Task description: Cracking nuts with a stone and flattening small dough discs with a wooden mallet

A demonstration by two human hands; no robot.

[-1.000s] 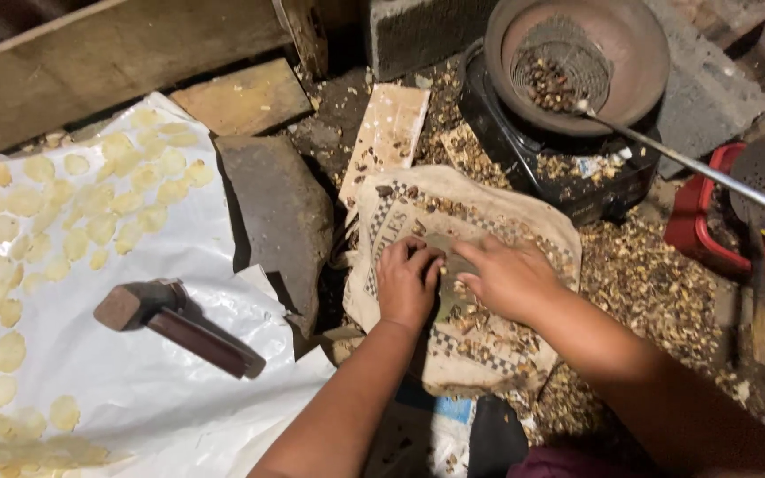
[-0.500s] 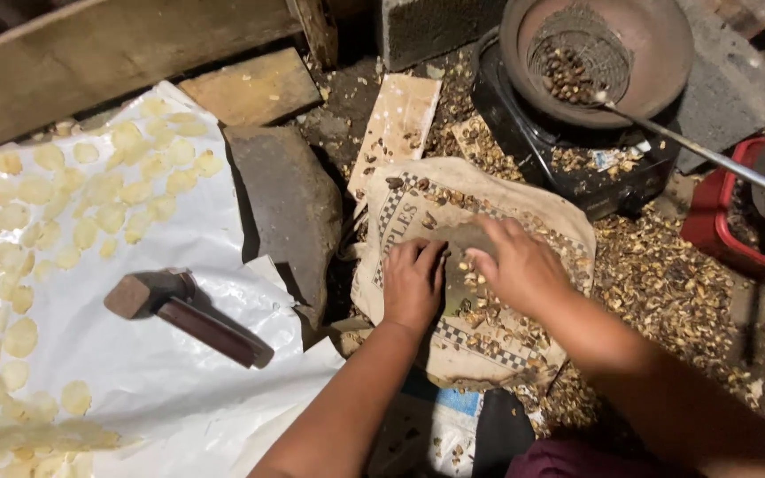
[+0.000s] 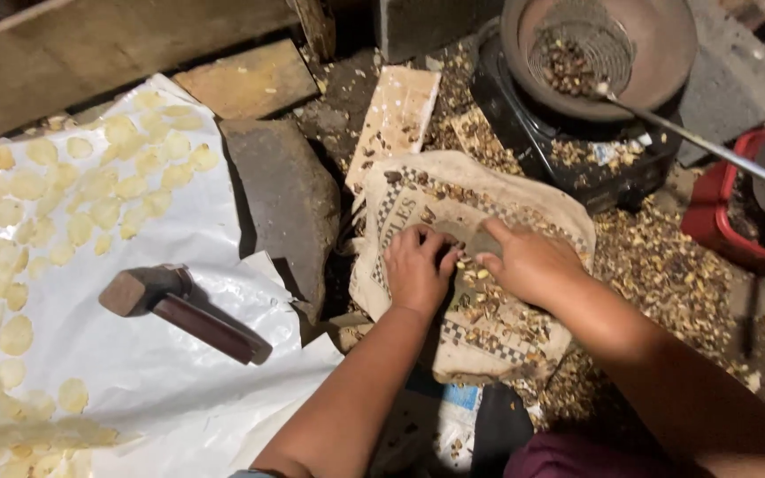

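Left hand: lies palm down on the sack, fingers spread and bent over the nut bits; whether it pinches anything cannot be told.
Right hand: rests just beside the left one, fingers curled in toward it, thumb on a grey stone; nothing is plainly held, and the grip cannot be told.
Stone: a flat grey piece lying on the sack between the two hands, partly hidden by the fingers.
Nut bits: brown and pale fragments heaped on the sack under and below both hands, with more strewn over the ground to the right.
Sack: a tan cloth with a checked border, spread on the ground in front of the person, rumpled at its edges.
Mallet: a dark wooden one lying on the white sheet, well apart from the hands, head to the upper left.
Discs: thin pale yellow rounds laid out over the white sheet on the left.
Slab: a dark block of rock between sheet and sack.
Pan: a round brown one on a black burner at top right, with a wire skimmer holding dark nuts inside it.
Board: a pale plank above the sack, specked with bits.
Tub: red, at the right edge.
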